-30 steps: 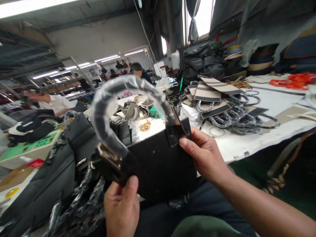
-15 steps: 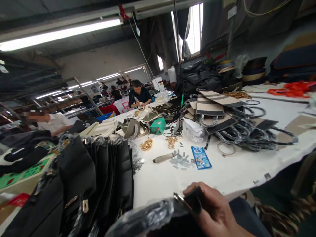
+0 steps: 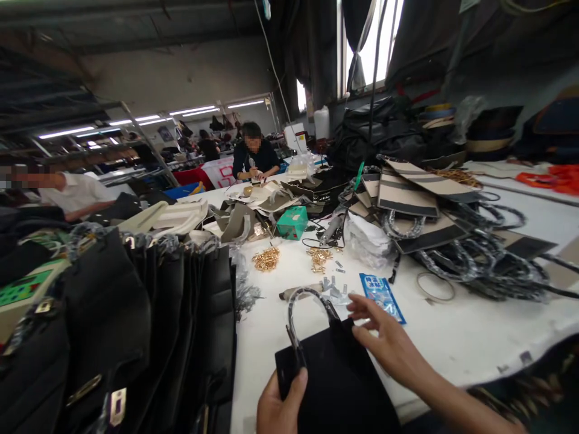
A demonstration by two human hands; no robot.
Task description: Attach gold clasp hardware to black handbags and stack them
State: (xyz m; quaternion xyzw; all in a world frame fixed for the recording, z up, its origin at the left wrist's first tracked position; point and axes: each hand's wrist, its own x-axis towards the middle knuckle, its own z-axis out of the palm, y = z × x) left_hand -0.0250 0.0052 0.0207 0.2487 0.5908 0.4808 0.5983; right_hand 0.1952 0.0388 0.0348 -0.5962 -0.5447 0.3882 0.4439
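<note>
My left hand [image 3: 284, 401] grips the lower left edge of a black bag panel [image 3: 341, 380], thumb on its face and fingers behind. An arched handle [image 3: 310, 293] in clear plastic wrap rises from the panel's top edge. My right hand [image 3: 377, 331] is open, fingers apart, at the panel's top right corner; whether it touches the corner is unclear. Just beyond its fingertips lie small grey metal plates [image 3: 335, 288], partly hidden by the handle and hand. A blue printed packet [image 3: 382, 295] lies close behind the right hand.
Black bag pieces [image 3: 176, 313] stand in a row at left. Two piles of gold-coloured fittings [image 3: 266, 259] lie near a green box [image 3: 292, 222]. Beige-and-black panels with wrapped handles [image 3: 407, 193] are heaped at right. A co-worker [image 3: 256, 157] sits across the table, another person [image 3: 75, 193] at left.
The black bag panel has come further into view, its handle now upright. My left hand has appeared on its left edge. My right hand has let go of the dark piece and opened.
</note>
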